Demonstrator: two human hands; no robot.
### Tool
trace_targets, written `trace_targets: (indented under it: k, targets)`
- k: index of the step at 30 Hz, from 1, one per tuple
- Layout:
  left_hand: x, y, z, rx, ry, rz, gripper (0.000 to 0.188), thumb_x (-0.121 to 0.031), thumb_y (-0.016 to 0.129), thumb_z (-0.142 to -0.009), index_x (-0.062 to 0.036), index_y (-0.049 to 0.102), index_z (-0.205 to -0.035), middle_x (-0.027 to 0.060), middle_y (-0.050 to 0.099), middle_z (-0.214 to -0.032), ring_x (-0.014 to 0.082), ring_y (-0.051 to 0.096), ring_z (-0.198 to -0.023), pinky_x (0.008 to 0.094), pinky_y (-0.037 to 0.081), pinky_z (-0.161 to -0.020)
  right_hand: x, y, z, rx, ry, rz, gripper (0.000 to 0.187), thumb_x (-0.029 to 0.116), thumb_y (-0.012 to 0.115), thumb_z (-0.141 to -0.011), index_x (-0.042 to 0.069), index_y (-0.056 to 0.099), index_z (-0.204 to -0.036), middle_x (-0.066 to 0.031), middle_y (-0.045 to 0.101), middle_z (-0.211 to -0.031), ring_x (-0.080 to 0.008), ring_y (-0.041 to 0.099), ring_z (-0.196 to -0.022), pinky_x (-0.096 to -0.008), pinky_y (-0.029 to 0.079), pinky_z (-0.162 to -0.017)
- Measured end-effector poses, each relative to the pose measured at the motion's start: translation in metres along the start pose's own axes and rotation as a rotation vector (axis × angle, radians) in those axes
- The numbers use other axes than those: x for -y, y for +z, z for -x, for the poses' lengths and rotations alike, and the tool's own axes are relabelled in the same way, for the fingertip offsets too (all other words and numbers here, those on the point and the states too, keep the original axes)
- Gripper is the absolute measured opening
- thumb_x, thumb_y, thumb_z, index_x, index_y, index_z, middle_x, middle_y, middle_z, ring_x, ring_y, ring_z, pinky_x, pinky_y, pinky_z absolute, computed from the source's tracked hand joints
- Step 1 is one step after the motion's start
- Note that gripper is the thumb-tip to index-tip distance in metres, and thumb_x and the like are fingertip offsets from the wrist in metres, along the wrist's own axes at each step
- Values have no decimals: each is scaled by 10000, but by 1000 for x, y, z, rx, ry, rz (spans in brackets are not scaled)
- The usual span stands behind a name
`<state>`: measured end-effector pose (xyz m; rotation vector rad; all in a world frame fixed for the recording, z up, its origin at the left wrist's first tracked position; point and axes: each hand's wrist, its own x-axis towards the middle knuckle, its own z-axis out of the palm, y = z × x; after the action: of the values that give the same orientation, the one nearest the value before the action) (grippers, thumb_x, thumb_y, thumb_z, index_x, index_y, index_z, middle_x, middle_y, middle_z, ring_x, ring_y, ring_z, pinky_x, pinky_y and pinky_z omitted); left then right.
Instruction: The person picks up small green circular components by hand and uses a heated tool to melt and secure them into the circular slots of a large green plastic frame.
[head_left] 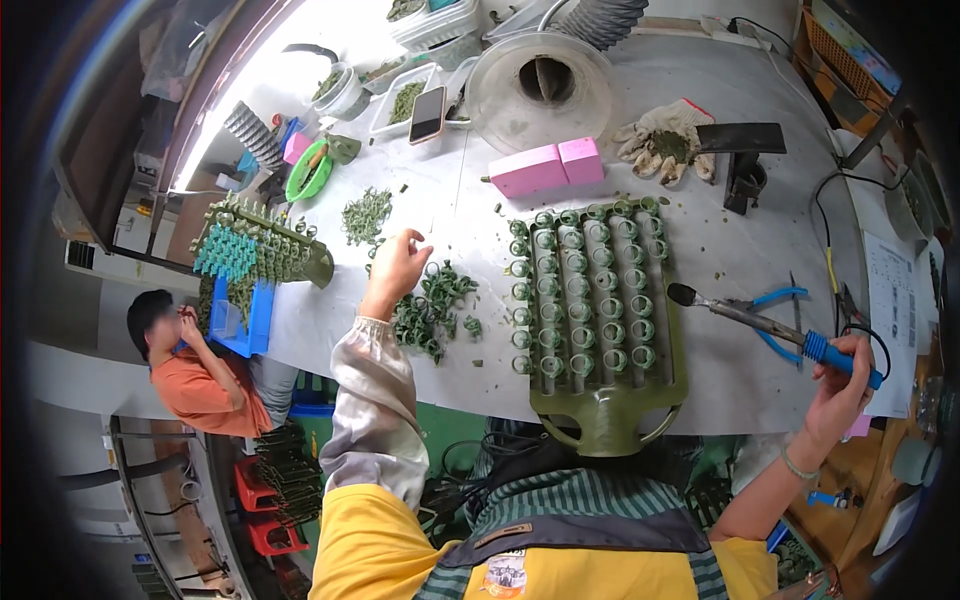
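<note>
My right hand [840, 390] is closed around the blue handle of a soldering iron [815, 350], its metal shaft and dark, spoon-shaped tip pointing left toward the rack. My left hand [398, 272] hovers over the table with its fingers bent together; whatever they may pinch is too small to make out. Just below it lies a heap of small dark-green pieces [435, 305], and beyond it a second pile of green bits [367, 215]. In front of me lies an olive-green rack [610, 400] bearing rows of green rings [583, 338].
Pliers with blue handles [780, 300] lie beside the iron. Behind the rack are pink blocks [530, 172], a stained glove [668, 140], a clear funnel hood [500, 100] and a phone [427, 115]. Another rack [265, 245] and a blue tray [240, 325] stand left, near another person [205, 375].
</note>
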<state>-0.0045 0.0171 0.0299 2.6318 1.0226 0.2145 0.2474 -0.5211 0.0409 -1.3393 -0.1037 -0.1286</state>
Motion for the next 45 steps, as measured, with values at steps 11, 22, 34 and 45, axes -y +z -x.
trace_targets:
  k: [11, 22, 34, 45]
  targets:
    - [16, 1, 9, 198, -360, 782, 298, -331, 654, -960, -39, 684, -912, 49, 702, -853, 82, 618, -720, 200, 489, -653, 8, 1, 8, -42, -16, 22, 313, 283, 544, -986, 52, 591, -780, -41, 601, -743, -111, 516, -493, -216, 426, -483]
    - [1, -4, 18, 384, -314, 1475, 357, -80, 603, -978, 34, 555, -1313, 140, 670, -1109, 176, 660, -1008, 252, 571, -898, 7, -6, 6, -27, -44, 21, 316, 290, 564, -979, 48, 625, -784, -48, 638, -750, -99, 544, -496, -197, 438, -475]
    - [-33, -6, 20, 325, -285, 1513, 282, -52, 620, -961, 50, 543, -1212, 188, 647, -1159, 262, 659, -1078, 311, 556, -975, 14, -13, 5, -36, -41, 31, 298, 290, 582, -972, 39, 628, -816, -56, 629, -745, -113, 532, -508, -222, 441, -506]
    - [-211, 31, 48, 343, 435, 769, 215, -21, 672, -897, -22, 658, -1111, 72, 662, -1028, 139, 633, -802, 279, 522, -724, 13, 8, 9, 38, -65, -15, 291, 251, 583, -979, 4, 614, -830, -92, 641, -756, -149, 597, -524, -241, 500, -513]
